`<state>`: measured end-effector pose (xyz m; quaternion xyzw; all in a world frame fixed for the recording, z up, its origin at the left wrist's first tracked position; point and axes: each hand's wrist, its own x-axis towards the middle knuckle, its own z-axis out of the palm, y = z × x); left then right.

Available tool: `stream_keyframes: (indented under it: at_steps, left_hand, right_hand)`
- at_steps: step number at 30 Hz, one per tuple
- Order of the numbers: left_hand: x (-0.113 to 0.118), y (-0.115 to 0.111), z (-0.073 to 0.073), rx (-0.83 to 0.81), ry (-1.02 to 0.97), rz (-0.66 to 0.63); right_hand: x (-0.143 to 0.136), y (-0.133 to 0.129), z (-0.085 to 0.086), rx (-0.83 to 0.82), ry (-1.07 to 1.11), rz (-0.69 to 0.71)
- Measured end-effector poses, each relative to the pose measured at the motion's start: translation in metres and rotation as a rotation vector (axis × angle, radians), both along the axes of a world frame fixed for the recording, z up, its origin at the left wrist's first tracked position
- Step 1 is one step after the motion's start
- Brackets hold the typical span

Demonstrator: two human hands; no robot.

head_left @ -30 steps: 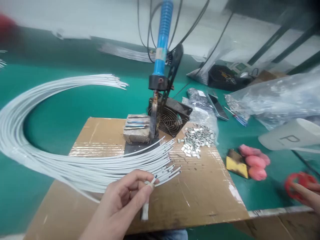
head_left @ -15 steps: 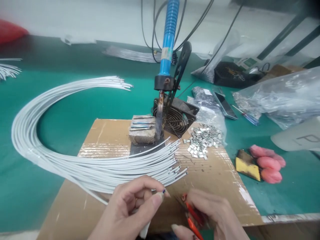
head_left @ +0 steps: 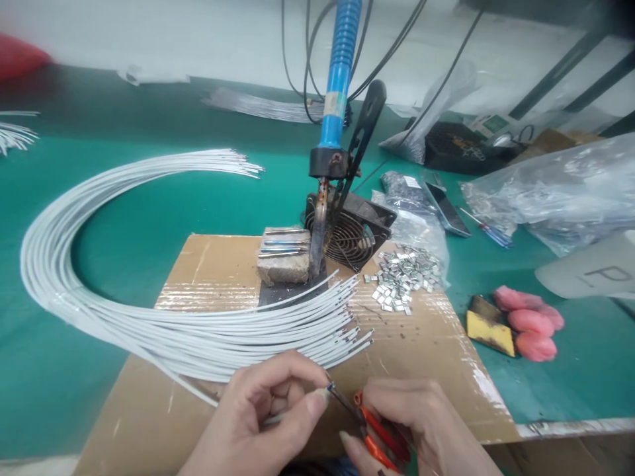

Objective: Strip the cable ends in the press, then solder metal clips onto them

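Note:
My left hand (head_left: 275,406) is closed, thumb and index finger pinching the end of a white cable (head_left: 276,418). Small dark blue wire tips poke out past the fingertips. My right hand (head_left: 421,420) grips small pliers (head_left: 373,441) with red handles, and their thin dark jaws point left. These jaws meet the wire tips at my left fingertips; whether they are closed on them is too small to tell. Just beyond my left hand, a large looped bundle of white cables (head_left: 198,330) lies with its stripped ends to the right.
A blue soldering iron (head_left: 337,99) is fixed upright above a block (head_left: 282,264) carrying thin metal rods. Behind it leans a fan (head_left: 350,238). Small metal connectors (head_left: 404,281) are piled on the cardboard (head_left: 421,363). A yellow sponge (head_left: 489,334) and pink finger cots (head_left: 533,324) lie right.
The pliers have moved left and up, so their jaws now reach the wire tips at my left fingertips. My left hand has stayed nearly in place.

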<state>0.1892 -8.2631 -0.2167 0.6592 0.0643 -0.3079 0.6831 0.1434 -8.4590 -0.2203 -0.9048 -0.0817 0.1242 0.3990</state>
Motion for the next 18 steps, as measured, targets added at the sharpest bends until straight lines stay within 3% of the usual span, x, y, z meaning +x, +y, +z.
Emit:
stream_keyframes:
  at_steps: [6,12,18]
  left_hand:
    - [-0.003,0.000,0.000,-0.003,-0.010,0.035]
    - [-0.003,0.006,-0.011,0.008,-0.069,-0.011]
    - [-0.003,0.012,-0.022,-0.042,-0.116,-0.125]
  right_hand:
    - [0.002,-0.003,-0.009,0.132,-0.006,0.059]
    - [0.003,-0.005,-0.009,0.235,-0.015,0.051]
    - [-0.006,-0.002,-0.005,0.057,0.051,0.004]
